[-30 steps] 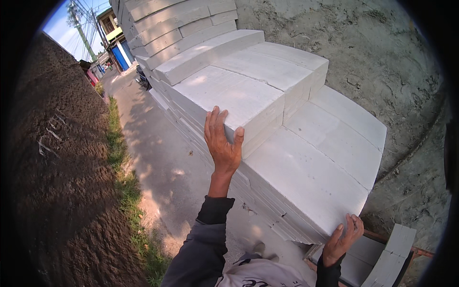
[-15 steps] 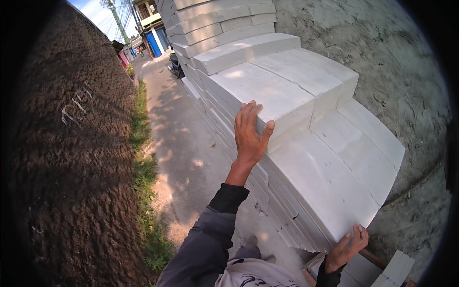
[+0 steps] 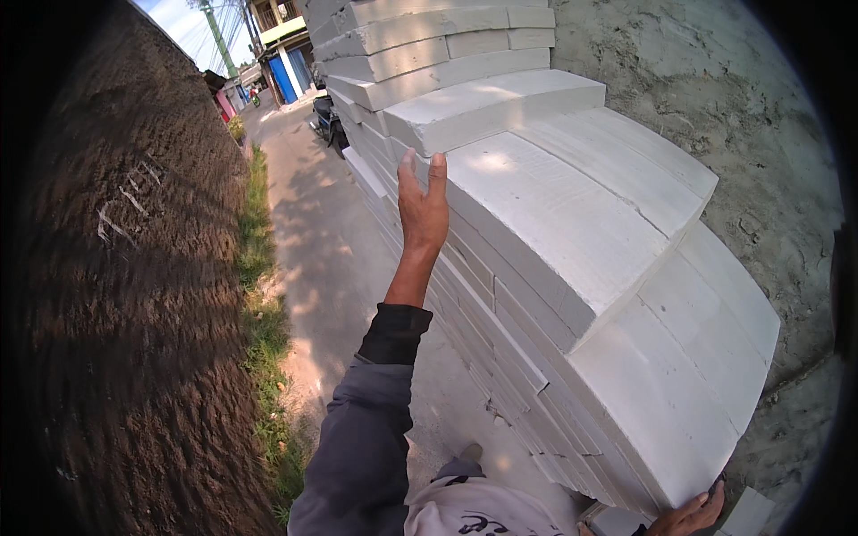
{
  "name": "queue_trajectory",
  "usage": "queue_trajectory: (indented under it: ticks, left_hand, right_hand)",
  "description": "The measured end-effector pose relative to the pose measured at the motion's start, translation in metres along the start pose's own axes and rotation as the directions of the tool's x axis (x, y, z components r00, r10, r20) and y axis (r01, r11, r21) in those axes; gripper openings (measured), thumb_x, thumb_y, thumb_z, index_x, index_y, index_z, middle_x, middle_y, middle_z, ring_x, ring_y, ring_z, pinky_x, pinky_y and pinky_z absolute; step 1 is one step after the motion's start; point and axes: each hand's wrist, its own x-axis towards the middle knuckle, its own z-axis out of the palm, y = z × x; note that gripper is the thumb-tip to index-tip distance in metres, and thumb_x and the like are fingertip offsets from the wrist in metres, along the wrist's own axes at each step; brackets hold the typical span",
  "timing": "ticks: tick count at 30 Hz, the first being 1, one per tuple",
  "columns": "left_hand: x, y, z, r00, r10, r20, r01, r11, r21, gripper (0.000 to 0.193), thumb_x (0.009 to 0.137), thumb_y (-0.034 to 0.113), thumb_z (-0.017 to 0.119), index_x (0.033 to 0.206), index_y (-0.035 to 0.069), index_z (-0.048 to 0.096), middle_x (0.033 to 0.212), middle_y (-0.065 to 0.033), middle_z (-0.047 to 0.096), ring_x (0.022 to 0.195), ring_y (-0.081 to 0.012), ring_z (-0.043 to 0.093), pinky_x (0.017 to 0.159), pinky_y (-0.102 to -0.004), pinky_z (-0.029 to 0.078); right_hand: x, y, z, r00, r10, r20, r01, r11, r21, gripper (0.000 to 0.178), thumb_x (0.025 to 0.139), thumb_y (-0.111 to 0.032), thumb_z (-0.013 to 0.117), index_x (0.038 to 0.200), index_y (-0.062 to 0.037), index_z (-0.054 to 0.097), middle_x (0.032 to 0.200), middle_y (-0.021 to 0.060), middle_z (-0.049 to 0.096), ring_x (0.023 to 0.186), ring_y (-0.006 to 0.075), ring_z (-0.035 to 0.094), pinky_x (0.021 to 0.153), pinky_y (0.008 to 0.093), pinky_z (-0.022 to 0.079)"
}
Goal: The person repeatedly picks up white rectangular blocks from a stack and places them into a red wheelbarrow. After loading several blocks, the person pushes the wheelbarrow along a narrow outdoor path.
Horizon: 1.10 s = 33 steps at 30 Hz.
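Observation:
A stack of pale grey-white lightweight concrete blocks rises in steps along a rough wall. My left hand is raised at the stack's left side, by the near corner of a higher block. Its thumb and fingers are apart, with nothing between them; whether it touches the blocks I cannot tell. Down at the lower edge, my right hand lies against the near end of the lowest step's block, fingers stretched out. Part of that hand is cut off by the picture's edge.
A narrow paved lane runs along the stack's left, with a grass strip and a rough brown wall beyond. Farther up the lane stands a parked motorbike. The rough cement wall borders the stack's right.
My left hand has left the near corner of the upper step and moved forward along the stack's side. My right hand is lower in the picture, still at the block's near end.

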Motion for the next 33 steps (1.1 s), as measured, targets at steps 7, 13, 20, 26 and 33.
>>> queue_trajectory:
  ticks: [7, 13, 20, 26, 33]
  left_hand:
    - [0.141, -0.085, -0.013, 0.983, -0.141, 0.121, 0.142, 0.990, 0.005, 0.116, 0.098, 0.076, 0.047, 0.158, -0.017, 0.013, 0.164, -0.0374, 0.024, 0.156, -0.0438, 0.023, 0.127, -0.0435, 0.021]
    - [0.139, -0.088, 0.023, 0.973, -0.176, 0.147, 0.165, 0.983, 0.085, 0.123, 0.096, 0.085, 0.032, 0.159, -0.016, -0.001, 0.169, -0.0346, 0.001, 0.161, -0.0379, -0.004, 0.130, -0.0456, 0.002]
    - [0.121, -0.062, 0.024, 0.958, -0.237, 0.162, 0.250, 0.966, -0.067, 0.124, 0.095, 0.085, 0.029, 0.158, -0.016, -0.008, 0.169, -0.0338, -0.009, 0.160, -0.0386, -0.012, 0.129, -0.0470, -0.003]
    - [0.093, -0.018, 0.018, 0.953, -0.204, 0.226, 0.277, 0.886, -0.372, 0.108, 0.099, 0.068, 0.053, 0.162, -0.010, 0.014, 0.169, -0.0268, 0.018, 0.159, -0.0321, 0.012, 0.128, -0.0434, 0.009]
    - [0.198, -0.129, -0.006, 0.954, -0.300, -0.012, 0.300, 0.953, -0.031, 0.092, 0.097, 0.063, 0.059, 0.150, -0.010, 0.043, 0.146, -0.0291, 0.052, 0.142, -0.0352, 0.045, 0.120, -0.0471, 0.030]
  right_hand:
    - [0.019, -0.045, -0.004, 0.993, 0.064, -0.100, -0.068, 0.997, -0.038, 0.035, 0.110, -0.023, 0.050, 0.118, 0.0053, 0.068, 0.116, 0.0211, 0.068, 0.105, 0.0388, 0.063, 0.097, 0.0505, 0.047]
    - [0.006, -0.032, 0.005, 0.987, 0.051, -0.150, -0.054, 0.998, -0.018, 0.036, 0.112, -0.025, 0.045, 0.125, 0.0028, 0.064, 0.116, 0.0211, 0.069, 0.105, 0.0393, 0.065, 0.094, 0.0524, 0.050]
    - [0.004, -0.030, 0.007, 0.971, -0.178, -0.162, 0.129, 0.953, -0.275, 0.033, 0.113, -0.022, 0.043, 0.131, 0.0018, 0.057, 0.118, 0.0201, 0.070, 0.098, 0.0387, 0.068, 0.088, 0.0497, 0.055]
    - [0.007, -0.031, 0.004, 0.963, -0.056, -0.263, 0.002, 0.979, -0.203, 0.035, 0.112, -0.024, 0.048, 0.121, 0.0049, 0.066, 0.114, 0.0194, 0.072, 0.099, 0.0351, 0.069, 0.089, 0.0473, 0.055]
    - [-0.024, 0.009, 0.016, 0.960, 0.245, -0.138, -0.240, 0.969, 0.055, 0.042, 0.110, -0.020, 0.037, 0.137, 0.0035, 0.060, 0.140, 0.0185, 0.058, 0.131, 0.0329, 0.051, 0.112, 0.0444, 0.038]
